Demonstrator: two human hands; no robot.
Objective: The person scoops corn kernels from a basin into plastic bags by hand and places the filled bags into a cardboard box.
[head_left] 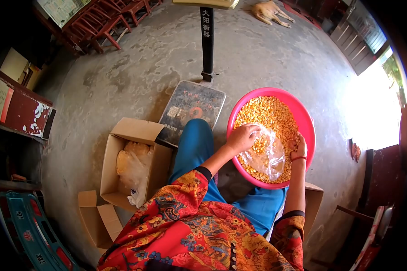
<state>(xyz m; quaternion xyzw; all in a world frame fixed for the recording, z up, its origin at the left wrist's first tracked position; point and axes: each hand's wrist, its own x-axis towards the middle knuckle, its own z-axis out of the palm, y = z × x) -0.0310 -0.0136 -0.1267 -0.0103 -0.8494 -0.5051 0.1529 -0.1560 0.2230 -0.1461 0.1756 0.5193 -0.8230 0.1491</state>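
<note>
A pink basin point(306, 118) of yellow corn kernels point(269, 107) rests by my knees. In it lies a clear plastic bag point(272, 158), partly over the corn, with some kernels showing through. My left hand point(243, 138) pinches the bag's upper edge between its fingers. At the basin's right side, my right hand point(298, 147), wearing a red bracelet, curls its fingers around some kernels. Part of those fingers is hidden among the corn.
To the left stands an open cardboard box point(109, 165) with filled plastic bags point(135, 165). A platform scale point(194, 106) with a black post point(207, 40) is ahead. Farther off are wooden chairs point(97, 22) and a lying dog point(270, 12). A teal case point(31, 230) sits lower left.
</note>
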